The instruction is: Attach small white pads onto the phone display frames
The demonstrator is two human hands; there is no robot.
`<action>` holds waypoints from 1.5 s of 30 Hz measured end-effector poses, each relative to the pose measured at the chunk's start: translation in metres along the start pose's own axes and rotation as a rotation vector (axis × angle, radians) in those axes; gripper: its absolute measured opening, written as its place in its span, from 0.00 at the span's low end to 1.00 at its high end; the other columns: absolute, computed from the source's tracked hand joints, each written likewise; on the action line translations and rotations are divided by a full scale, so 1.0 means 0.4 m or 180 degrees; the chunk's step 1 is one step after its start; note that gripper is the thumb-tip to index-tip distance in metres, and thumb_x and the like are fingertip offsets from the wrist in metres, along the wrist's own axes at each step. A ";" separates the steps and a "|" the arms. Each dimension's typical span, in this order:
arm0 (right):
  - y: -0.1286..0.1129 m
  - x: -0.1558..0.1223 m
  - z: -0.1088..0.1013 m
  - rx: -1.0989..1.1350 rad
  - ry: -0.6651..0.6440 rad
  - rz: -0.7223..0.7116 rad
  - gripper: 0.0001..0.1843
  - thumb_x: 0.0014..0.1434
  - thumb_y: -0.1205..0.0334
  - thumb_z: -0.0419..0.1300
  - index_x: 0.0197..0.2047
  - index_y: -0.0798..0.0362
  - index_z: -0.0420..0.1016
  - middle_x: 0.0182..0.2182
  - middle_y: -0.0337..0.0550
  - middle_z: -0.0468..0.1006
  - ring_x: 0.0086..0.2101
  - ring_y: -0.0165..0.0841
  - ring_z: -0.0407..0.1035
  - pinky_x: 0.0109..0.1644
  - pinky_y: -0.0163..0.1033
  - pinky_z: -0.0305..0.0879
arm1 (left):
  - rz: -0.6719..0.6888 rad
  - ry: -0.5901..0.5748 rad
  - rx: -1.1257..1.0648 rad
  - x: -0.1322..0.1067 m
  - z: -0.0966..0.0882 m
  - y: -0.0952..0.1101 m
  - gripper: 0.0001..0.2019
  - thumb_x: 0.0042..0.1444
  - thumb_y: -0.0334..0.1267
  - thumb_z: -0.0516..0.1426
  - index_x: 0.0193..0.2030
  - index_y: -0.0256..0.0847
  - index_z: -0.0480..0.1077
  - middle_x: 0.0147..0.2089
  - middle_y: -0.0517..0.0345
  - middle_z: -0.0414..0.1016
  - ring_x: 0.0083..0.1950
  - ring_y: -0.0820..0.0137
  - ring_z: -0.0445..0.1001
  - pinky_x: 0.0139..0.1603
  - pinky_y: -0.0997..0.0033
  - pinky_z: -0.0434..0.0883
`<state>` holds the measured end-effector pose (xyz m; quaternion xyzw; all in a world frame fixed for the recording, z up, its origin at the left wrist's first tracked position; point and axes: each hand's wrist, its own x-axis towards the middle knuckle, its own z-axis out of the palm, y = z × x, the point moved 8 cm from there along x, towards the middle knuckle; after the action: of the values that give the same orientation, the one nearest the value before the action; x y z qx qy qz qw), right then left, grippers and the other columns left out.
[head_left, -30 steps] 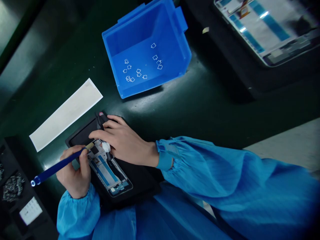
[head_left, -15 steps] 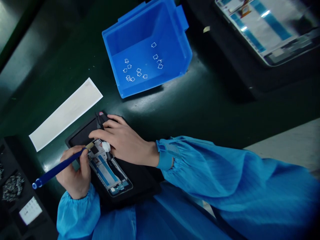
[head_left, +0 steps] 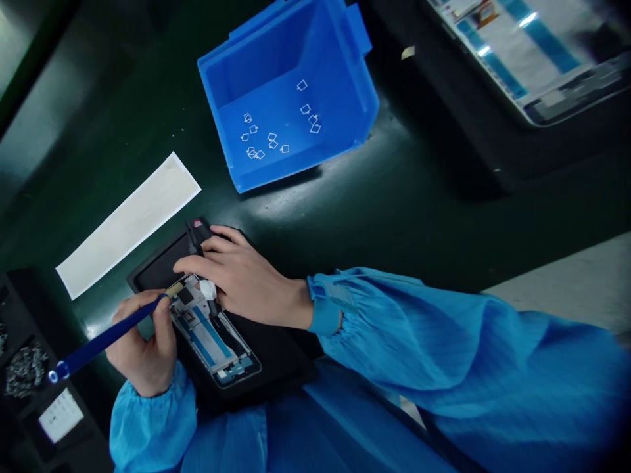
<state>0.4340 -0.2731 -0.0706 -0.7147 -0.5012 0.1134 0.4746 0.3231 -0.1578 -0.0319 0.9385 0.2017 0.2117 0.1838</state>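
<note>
At the phone frame, the left hand pinches a blue tool.

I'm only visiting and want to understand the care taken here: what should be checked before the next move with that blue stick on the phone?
1. Left hand grips the blue stick: ok.
2. Stick's pale tip touches the phone at its top corner: ok.
3. Right hand rests on the phone's top end, steadying it: ok.
4. Phone lies inside the black holder: ok.
5. Tiny part under the tip lined up: cannot tell, too small.
6. Blue bin holds small white parts: ok.
</note>
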 end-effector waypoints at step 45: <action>0.000 0.003 0.001 0.0006 -0.0109 0.0104 0.24 0.59 0.80 0.52 0.56 0.56 0.69 0.42 0.43 0.81 0.49 0.39 0.67 0.68 0.52 0.47 | -0.0581 0.0422 -0.1053 0.007 0.012 -0.036 0.04 0.60 0.34 0.60 0.40 0.37 0.70 0.36 0.58 0.76 0.31 0.73 0.78 0.35 0.71 0.76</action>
<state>0.4341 -0.2718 -0.0704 -0.7203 -0.4973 0.1338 0.4647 0.3233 -0.1456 -0.0412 0.8573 0.2600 0.2857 0.3402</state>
